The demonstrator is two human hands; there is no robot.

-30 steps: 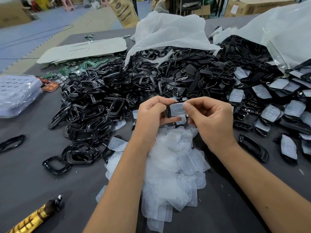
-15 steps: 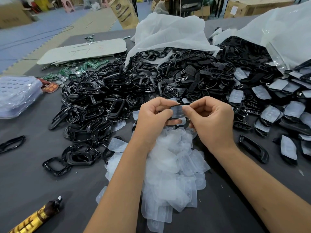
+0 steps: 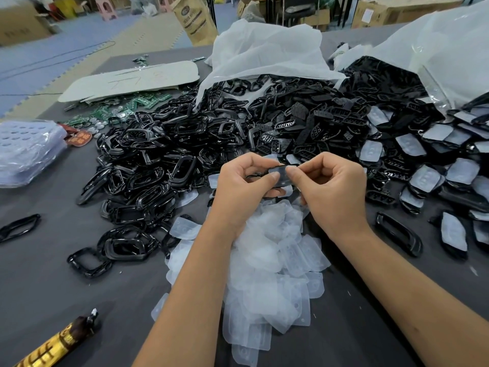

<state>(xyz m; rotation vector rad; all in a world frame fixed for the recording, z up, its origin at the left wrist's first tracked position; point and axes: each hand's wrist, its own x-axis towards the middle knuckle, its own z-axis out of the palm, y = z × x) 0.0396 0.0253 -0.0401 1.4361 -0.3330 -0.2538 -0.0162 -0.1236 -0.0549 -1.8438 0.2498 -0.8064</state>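
My left hand (image 3: pixel 242 186) and my right hand (image 3: pixel 332 189) meet above the table's middle and together pinch one small black key-fob shell (image 3: pixel 281 175) with a translucent pad lying in it. Both thumbs press on the shell's top face, and the curled fingers hide its underside. Directly below the hands lies a heap of translucent silicone pads (image 3: pixel 267 260).
A big pile of black plastic frames and shells (image 3: pixel 185 144) fills the table behind the hands, spilling from white bags (image 3: pixel 264 51). Shells fitted with pads (image 3: pixel 436 168) lie at right. Green circuit boards (image 3: pixel 119 109), a bagged stack (image 3: pixel 26 149) and a gold lighter (image 3: pixel 60 343) sit at left.
The held shell has tilted flatter and dropped slightly between the hands. My right thumb has slid onto its top face; both hands stay in the same spot.
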